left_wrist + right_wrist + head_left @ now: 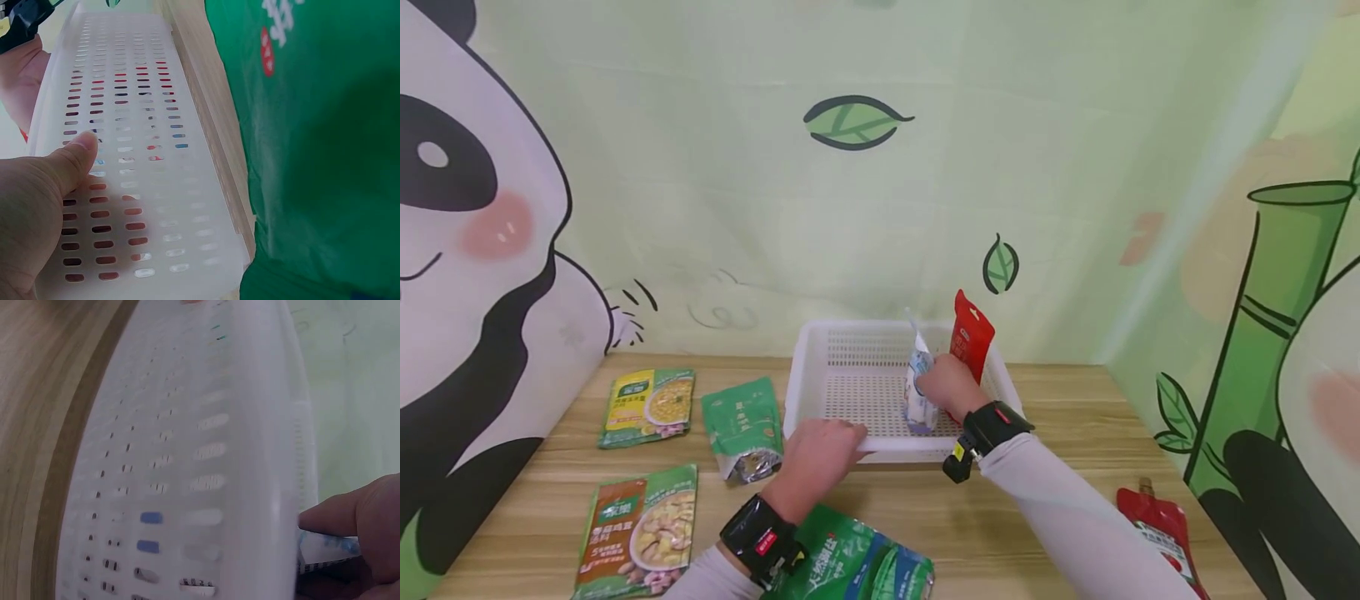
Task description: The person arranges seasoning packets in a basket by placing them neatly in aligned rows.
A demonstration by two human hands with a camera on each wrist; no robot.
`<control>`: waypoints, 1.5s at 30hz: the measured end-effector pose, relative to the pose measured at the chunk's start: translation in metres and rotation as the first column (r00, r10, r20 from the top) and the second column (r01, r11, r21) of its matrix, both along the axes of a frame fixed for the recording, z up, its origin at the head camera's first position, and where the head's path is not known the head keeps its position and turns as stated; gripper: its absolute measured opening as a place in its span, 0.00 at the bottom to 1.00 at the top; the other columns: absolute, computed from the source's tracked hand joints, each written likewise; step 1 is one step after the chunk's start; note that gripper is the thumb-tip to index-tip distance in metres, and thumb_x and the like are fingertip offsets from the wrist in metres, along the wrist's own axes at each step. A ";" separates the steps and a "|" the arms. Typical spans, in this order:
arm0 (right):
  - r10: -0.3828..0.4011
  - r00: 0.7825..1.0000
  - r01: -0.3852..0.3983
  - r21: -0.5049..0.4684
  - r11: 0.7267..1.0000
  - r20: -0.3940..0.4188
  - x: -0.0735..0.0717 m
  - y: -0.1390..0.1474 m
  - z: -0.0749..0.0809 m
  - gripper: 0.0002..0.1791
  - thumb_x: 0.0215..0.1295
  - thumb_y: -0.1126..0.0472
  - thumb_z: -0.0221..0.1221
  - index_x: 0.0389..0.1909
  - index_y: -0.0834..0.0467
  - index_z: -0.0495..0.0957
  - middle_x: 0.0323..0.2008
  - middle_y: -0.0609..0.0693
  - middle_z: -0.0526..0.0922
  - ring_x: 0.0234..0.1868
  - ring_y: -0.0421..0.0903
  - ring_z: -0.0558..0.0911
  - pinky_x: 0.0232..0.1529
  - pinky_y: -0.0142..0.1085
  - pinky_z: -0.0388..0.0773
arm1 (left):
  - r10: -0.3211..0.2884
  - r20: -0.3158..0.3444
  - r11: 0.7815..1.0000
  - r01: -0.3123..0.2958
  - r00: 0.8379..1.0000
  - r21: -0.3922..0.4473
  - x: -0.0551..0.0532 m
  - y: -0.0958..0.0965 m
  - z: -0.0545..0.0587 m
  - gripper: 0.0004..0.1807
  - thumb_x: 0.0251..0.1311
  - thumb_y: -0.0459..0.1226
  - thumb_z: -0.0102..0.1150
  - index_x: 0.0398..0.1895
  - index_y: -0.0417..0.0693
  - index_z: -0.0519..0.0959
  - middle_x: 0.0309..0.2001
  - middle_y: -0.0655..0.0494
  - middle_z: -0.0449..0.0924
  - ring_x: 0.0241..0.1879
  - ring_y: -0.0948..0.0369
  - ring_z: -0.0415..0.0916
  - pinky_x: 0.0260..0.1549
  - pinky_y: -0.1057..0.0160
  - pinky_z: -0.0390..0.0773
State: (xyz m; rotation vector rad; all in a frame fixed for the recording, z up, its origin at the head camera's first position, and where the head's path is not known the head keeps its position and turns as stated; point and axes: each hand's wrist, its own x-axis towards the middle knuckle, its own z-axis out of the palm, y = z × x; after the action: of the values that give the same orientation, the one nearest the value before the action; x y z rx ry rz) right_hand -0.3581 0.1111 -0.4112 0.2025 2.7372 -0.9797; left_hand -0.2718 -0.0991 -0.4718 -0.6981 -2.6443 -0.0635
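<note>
A white perforated plastic basket point(799, 375) stands toward the back of the table. My left hand point(823, 454) grips its front rim near the left corner; the left wrist view shows the thumb point(80, 153) pressed on the outside of the slotted wall, with the other fingers behind it. Inside the basket's right half, my right hand point(951, 383) pinches a white and blue packet point(919, 392) that stands upright. Just right of that hand a red packet point(973, 333) stands in the basket, its top above the back rim. In the right wrist view, the basket wall hides the packet's lower part.
A green pouch point(743, 425) lies left of the basket, near a yellow-green packet point(647, 407) and a brown-green packet point(638, 529). Below my left wrist is a large green bag point(857, 558). A red spouted pouch point(1159, 533) lies at the right edge.
</note>
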 end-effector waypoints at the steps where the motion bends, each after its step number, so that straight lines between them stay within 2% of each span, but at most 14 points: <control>1: 0.002 1.000 -0.002 0.019 1.000 -0.005 0.000 0.000 0.000 0.21 0.70 0.55 0.62 0.57 0.62 0.72 0.46 0.58 0.83 0.41 0.53 0.84 0.36 0.36 0.77 | 0.000 -0.004 1.000 0.000 1.000 0.001 0.000 0.000 0.000 0.11 0.63 0.51 0.69 0.30 0.57 0.83 0.22 0.62 0.82 0.16 0.65 0.63 0.16 0.66 0.63; 6: 0.012 0.999 -0.008 0.075 0.997 -0.045 0.001 -0.003 -0.002 0.19 0.71 0.55 0.62 0.55 0.62 0.73 0.43 0.58 0.83 0.39 0.53 0.84 0.34 0.36 0.77 | 0.001 -0.018 1.000 -0.001 1.000 0.002 0.000 0.001 0.000 0.12 0.63 0.51 0.69 0.29 0.57 0.83 0.21 0.62 0.82 0.16 0.65 0.64 0.16 0.65 0.64; 13: 0.011 0.993 0.002 0.113 0.994 -0.118 0.000 -0.004 -0.006 0.15 0.70 0.57 0.63 0.51 0.61 0.76 0.38 0.57 0.83 0.35 0.52 0.83 0.35 0.37 0.77 | 0.004 -0.004 1.000 -0.004 1.000 -0.001 -0.001 0.001 -0.001 0.12 0.63 0.52 0.69 0.30 0.57 0.83 0.22 0.62 0.83 0.16 0.65 0.63 0.16 0.65 0.63; 21: -0.008 0.989 0.030 0.151 0.988 -0.146 0.001 -0.005 -0.010 0.13 0.68 0.58 0.65 0.47 0.61 0.77 0.33 0.57 0.83 0.30 0.52 0.83 0.32 0.37 0.77 | 0.001 0.010 1.000 -0.001 1.000 0.012 0.001 0.002 -0.001 0.11 0.63 0.51 0.69 0.30 0.56 0.83 0.22 0.62 0.83 0.15 0.65 0.63 0.16 0.66 0.62; 28: -0.003 0.980 0.041 0.186 0.982 -0.201 0.002 -0.004 -0.008 0.14 0.67 0.58 0.65 0.47 0.62 0.77 0.33 0.57 0.83 0.27 0.51 0.83 0.29 0.35 0.77 | 0.004 -0.049 1.000 -0.003 0.999 0.008 0.000 0.001 -0.003 0.15 0.62 0.55 0.68 0.26 0.57 0.81 0.19 0.64 0.80 0.15 0.65 0.66 0.15 0.64 0.66; 37: 0.054 0.963 0.023 0.283 0.959 -0.264 -0.001 -0.001 -0.008 0.19 0.64 0.58 0.69 0.50 0.64 0.79 0.36 0.58 0.85 0.29 0.52 0.83 0.36 0.38 0.81 | 0.015 -0.024 1.000 -0.015 1.000 -0.001 -0.001 0.001 -0.003 0.14 0.63 0.54 0.67 0.28 0.57 0.82 0.19 0.64 0.80 0.15 0.66 0.63 0.16 0.65 0.64; 45: 0.122 0.934 0.004 0.352 0.936 -0.334 0.001 0.000 -0.010 0.18 0.64 0.58 0.70 0.49 0.65 0.80 0.35 0.59 0.86 0.27 0.52 0.82 0.32 0.38 0.81 | 0.018 -0.032 1.000 -0.018 0.999 -0.001 -0.001 0.002 -0.003 0.14 0.62 0.55 0.68 0.28 0.57 0.82 0.19 0.64 0.80 0.15 0.66 0.61 0.15 0.66 0.62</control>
State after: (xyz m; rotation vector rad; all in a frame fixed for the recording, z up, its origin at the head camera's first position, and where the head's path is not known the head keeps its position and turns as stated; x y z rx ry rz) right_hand -0.3574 0.1108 -0.4216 -0.0045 3.2127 -0.5470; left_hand -0.2728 -0.0973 -0.4749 -0.6707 -2.6196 -0.0448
